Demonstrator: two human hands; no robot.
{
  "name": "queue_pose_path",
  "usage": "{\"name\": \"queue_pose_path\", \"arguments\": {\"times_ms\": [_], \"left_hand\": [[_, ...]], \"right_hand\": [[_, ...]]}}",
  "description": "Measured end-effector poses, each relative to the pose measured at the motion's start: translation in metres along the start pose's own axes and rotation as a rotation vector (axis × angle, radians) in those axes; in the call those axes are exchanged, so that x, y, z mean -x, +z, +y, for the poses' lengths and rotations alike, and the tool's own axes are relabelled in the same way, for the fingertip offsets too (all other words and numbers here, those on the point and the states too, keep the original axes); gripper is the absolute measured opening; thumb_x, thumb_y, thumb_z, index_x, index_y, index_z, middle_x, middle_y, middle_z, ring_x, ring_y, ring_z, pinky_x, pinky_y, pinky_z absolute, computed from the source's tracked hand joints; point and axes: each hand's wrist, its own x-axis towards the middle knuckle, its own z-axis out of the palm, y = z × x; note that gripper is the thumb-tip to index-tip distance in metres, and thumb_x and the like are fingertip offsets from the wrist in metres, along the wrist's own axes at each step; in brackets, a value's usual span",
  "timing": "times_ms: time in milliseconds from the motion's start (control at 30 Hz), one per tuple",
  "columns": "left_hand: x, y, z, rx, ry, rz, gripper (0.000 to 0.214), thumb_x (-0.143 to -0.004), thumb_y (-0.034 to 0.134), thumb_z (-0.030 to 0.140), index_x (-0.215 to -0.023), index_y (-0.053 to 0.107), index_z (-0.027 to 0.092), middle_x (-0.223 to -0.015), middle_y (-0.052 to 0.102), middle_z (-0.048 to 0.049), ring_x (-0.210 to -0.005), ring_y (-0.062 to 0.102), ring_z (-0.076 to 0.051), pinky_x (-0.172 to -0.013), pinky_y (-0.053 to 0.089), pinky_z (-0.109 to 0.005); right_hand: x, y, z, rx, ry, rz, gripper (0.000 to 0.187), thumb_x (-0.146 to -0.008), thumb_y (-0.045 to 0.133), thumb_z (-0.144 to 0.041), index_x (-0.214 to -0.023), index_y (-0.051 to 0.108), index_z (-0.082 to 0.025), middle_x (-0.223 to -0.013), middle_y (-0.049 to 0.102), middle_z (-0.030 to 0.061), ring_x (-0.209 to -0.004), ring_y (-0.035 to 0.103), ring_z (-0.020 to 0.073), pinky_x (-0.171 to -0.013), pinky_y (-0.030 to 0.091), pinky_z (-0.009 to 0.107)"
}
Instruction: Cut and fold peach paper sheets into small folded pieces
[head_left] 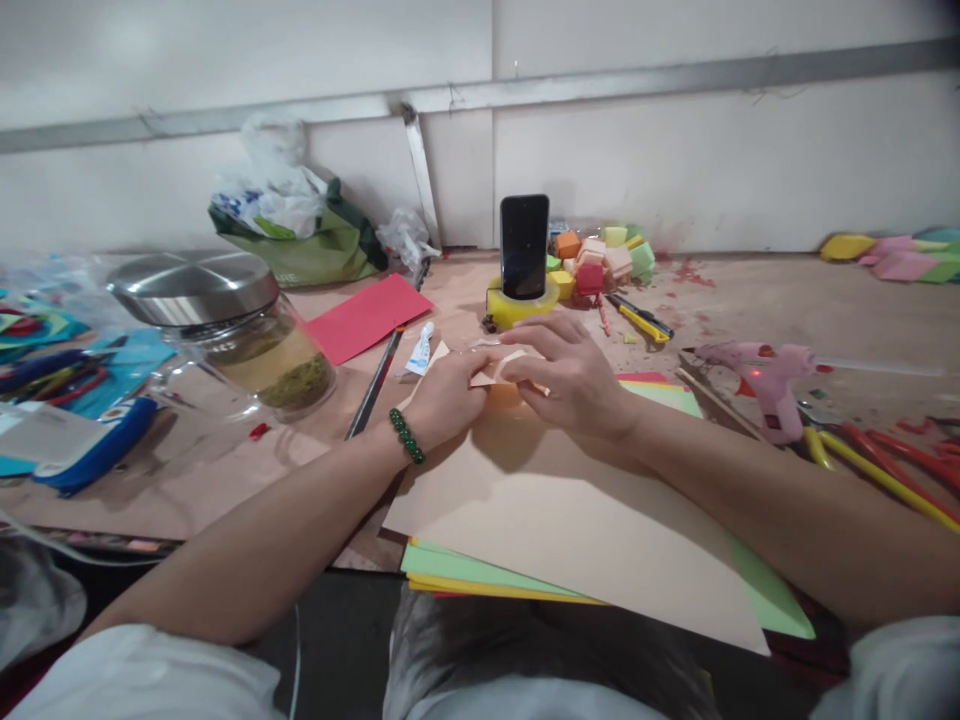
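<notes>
My left hand (448, 397), with a green bead bracelet at the wrist, pinches a small folded piece of peach paper (496, 372). From the other side my right hand (576, 380) has its thumb and fingers on the same piece, the index and middle fingers bent over its top. An orange patch (506, 398) shows just under the paper; what it is I cannot make out. Both hands are just above a large peach paper sheet (585, 520), which lies on green, yellow and red sheets (480, 572).
Behind the hands a phone (524, 245) stands in a yellow tape roll (517, 308), near folded paper cubes (600, 262) and a cutter knife (641, 318). A glass tea jug (277, 350) and red paper (371, 317) are at left; a pink glue gun (765, 375) and pliers (885, 470) at right.
</notes>
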Motion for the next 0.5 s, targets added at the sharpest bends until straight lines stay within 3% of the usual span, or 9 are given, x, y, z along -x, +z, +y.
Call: {"name": "queue_pose_path", "arguments": {"times_ms": [133,367,500], "left_hand": [[-0.0004,-0.0020,0.0050,-0.041,-0.007,0.026,0.050,-0.070,0.047,0.000,-0.110,0.068,0.021,-0.115,0.073,-0.0040,-0.107,0.065,-0.021,-0.097,0.049,-0.036],[-0.0004,-0.0029,0.0077,-0.116,-0.106,0.127,0.028,-0.071,0.052,0.004,-0.093,0.055,0.020,-0.086,0.066,-0.0013,-0.079,0.060,-0.018,-0.071,0.047,-0.030],[-0.0003,-0.0016,0.0083,-0.138,-0.108,0.146,0.024,-0.070,0.051,0.004,-0.086,0.047,0.022,-0.079,0.058,0.0015,-0.071,0.054,-0.016,-0.065,0.041,-0.028]], "right_hand": [[0.0043,0.0078,0.0017,-0.020,0.015,-0.031,0.020,-0.080,0.051,-0.009,-0.082,0.064,-0.024,-0.114,0.069,0.0061,-0.101,0.060,0.0241,-0.088,0.048,0.043],[0.0059,0.0087,0.0024,-0.026,0.052,0.012,0.018,-0.084,0.048,-0.012,-0.079,0.060,-0.024,-0.105,0.073,0.0073,-0.092,0.066,0.0214,-0.082,0.050,0.037],[0.0061,0.0070,-0.0006,-0.035,0.087,-0.035,0.022,-0.088,0.047,-0.014,-0.079,0.062,-0.025,-0.106,0.072,0.0052,-0.092,0.066,0.0202,-0.083,0.049,0.036]]}}
